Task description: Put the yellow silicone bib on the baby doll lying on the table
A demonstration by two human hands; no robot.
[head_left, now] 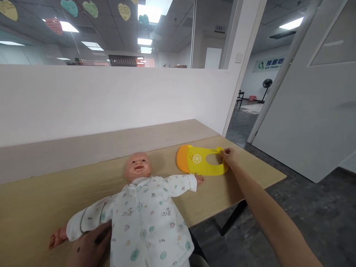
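Note:
A baby doll in a white patterned outfit lies face up with its arms spread. My left hand is at the doll's side, below its sleeve on the left. That hand takes hold of the torso there, with the fingertips out of sight against the clothing. To the right of the doll's head lies a yellow silicone bib with an orange pocket and a white citrus-slice print. My right hand pinches the bib's neck strap at its right end. The doll's other hand touches or nearly touches the bib's lower edge.
The wooden table ends at a right-hand corner, with dark floor beyond. Behind it runs a low white wall topped with glass. An open door stands at the right, and a standing fan is in the room past it.

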